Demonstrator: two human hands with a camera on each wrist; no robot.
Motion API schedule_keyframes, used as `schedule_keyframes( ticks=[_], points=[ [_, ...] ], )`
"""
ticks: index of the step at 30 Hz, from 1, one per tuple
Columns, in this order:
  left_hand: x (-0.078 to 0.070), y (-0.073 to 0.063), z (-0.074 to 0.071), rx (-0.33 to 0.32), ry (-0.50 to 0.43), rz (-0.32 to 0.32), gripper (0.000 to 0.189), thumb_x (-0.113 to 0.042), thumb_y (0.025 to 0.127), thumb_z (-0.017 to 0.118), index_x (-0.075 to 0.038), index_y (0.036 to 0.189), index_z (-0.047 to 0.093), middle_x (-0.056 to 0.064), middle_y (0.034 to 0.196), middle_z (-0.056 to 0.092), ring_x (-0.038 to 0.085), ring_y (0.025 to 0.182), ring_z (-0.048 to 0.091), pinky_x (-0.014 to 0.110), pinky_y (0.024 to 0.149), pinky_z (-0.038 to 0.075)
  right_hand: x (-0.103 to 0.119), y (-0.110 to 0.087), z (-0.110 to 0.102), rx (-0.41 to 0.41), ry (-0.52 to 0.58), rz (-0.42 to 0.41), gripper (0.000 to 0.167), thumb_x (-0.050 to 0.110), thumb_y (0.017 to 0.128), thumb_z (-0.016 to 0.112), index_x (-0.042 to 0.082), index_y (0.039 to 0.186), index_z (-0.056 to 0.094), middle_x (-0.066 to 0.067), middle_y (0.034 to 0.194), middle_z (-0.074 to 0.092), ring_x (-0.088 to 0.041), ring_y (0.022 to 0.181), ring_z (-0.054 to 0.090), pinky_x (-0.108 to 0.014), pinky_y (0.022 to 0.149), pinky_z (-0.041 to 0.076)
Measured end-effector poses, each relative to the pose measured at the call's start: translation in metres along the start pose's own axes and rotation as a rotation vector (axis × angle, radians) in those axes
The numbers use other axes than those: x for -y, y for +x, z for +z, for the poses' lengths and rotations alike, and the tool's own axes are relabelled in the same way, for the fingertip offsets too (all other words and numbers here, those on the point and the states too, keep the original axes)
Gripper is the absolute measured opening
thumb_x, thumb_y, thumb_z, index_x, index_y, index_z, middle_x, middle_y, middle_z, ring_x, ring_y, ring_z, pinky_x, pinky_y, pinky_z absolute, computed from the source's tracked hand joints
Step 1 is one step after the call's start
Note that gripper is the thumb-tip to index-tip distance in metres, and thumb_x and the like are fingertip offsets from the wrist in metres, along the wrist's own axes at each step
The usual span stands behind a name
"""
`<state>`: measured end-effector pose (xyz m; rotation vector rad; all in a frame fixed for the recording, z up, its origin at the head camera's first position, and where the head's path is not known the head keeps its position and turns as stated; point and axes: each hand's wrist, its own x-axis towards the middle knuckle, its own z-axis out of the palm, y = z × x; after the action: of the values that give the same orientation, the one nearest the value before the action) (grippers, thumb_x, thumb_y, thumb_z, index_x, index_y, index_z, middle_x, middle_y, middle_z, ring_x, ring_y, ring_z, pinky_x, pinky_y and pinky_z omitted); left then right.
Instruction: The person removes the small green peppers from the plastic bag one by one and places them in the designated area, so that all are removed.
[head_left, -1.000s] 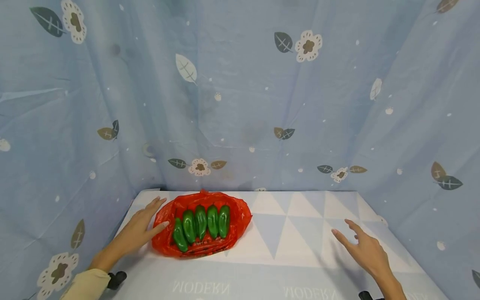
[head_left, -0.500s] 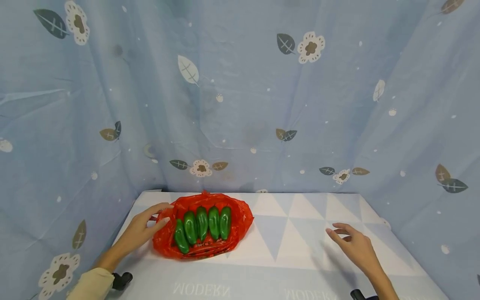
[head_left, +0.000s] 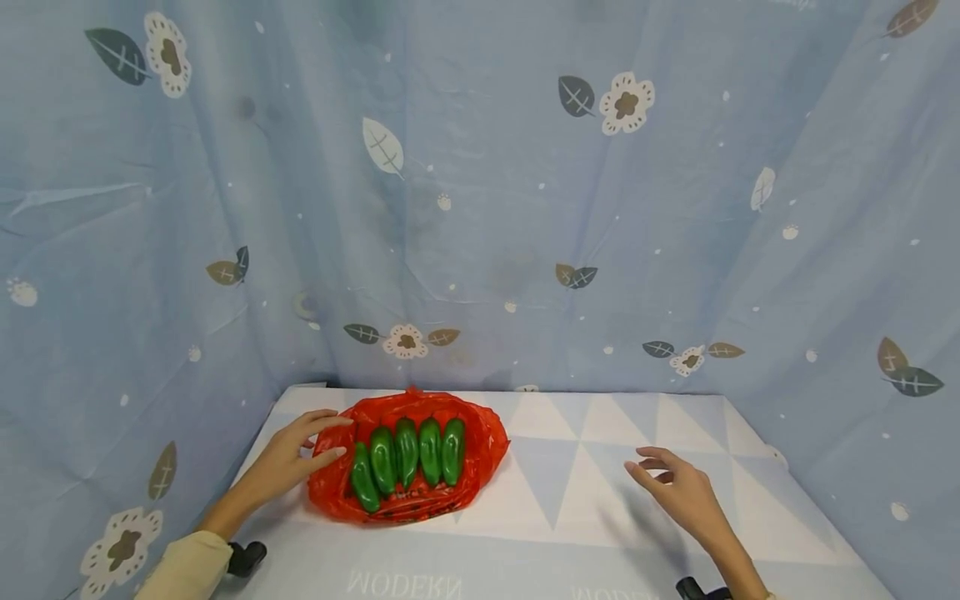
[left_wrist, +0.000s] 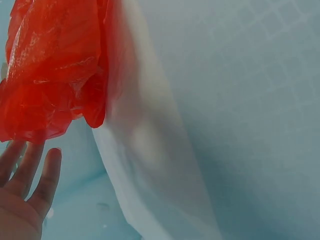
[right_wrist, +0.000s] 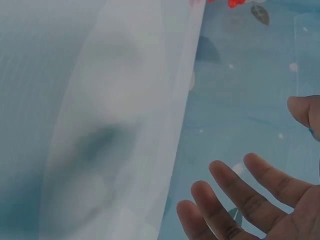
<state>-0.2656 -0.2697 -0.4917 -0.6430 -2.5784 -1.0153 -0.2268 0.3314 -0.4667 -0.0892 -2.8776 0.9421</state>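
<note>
Several green peppers [head_left: 407,450] lie side by side in a row on a red plastic bag [head_left: 487,446], left of the table's middle. My left hand [head_left: 285,458] is at the bag's left edge, fingers spread and slightly bent, with thumb and fingertips overlapping the red plastic in the head view. From the left wrist, the fingertips of that hand [left_wrist: 30,190] show right at the bag's crinkled rim [left_wrist: 55,100]. Well to the right of the bag, my right hand [head_left: 678,492] hovers over the table with loosely bent fingers; nothing is in it in the right wrist view.
A pale tabletop [head_left: 555,550] with blue and white triangles carries the bag. Blue curtain cloth [head_left: 495,208] printed with leaves and flowers hangs behind and on both sides. Dark wrist-camera mounts [head_left: 246,558] sit at both wrists.
My right hand has moved left, nearer the bag. The fingers of my left hand have come right over the bag's edge and bent a little. The peppers and bag stay in place.
</note>
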Motion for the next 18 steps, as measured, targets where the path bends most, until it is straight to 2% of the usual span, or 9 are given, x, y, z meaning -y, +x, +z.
schedule_keyframes(
  ticks=[4, 7, 11, 18],
  points=[
    [0.002, 0.000, 0.002, -0.008, 0.000, 0.003, 0.042, -0.023, 0.092, 0.080, -0.013, 0.131, 0.069, 0.016, 0.137, 0.059, 0.039, 0.121, 0.058, 0.049, 0.081, 0.058, 0.011, 0.005, 0.011, -0.004, 0.032, -0.024, 0.071, 0.067, 0.089, 0.068, 0.013, 0.135, 0.066, -0.006, 0.116, 0.074, -0.021, 0.096, 0.068, -0.035, 0.071, 0.056],
    [0.003, 0.002, 0.004, 0.009, 0.001, 0.011, 0.039, -0.023, 0.094, 0.078, -0.014, 0.130, 0.070, 0.016, 0.136, 0.059, 0.041, 0.122, 0.057, 0.058, 0.089, 0.056, 0.019, 0.008, 0.018, -0.010, 0.053, -0.053, 0.068, 0.065, 0.089, 0.069, 0.014, 0.134, 0.067, -0.006, 0.115, 0.075, -0.021, 0.096, 0.068, -0.035, 0.071, 0.056],
    [0.004, 0.003, 0.007, 0.039, 0.008, 0.020, 0.034, -0.021, 0.097, 0.074, -0.012, 0.129, 0.070, 0.018, 0.136, 0.058, 0.044, 0.124, 0.056, 0.070, 0.097, 0.047, 0.026, 0.012, 0.025, -0.023, 0.063, -0.078, 0.063, 0.061, 0.089, 0.072, 0.016, 0.132, 0.068, -0.004, 0.113, 0.075, -0.020, 0.094, 0.068, -0.034, 0.072, 0.057],
    [0.002, 0.004, 0.006, 0.046, 0.013, -0.016, 0.041, -0.024, 0.095, 0.076, -0.010, 0.132, 0.067, 0.018, 0.133, 0.059, 0.045, 0.123, 0.056, 0.073, 0.100, 0.043, 0.036, 0.017, 0.033, -0.025, 0.077, -0.107, 0.060, 0.057, 0.089, 0.075, 0.016, 0.131, 0.068, -0.003, 0.111, 0.075, -0.018, 0.091, 0.068, -0.037, 0.073, 0.057]
  ],
)
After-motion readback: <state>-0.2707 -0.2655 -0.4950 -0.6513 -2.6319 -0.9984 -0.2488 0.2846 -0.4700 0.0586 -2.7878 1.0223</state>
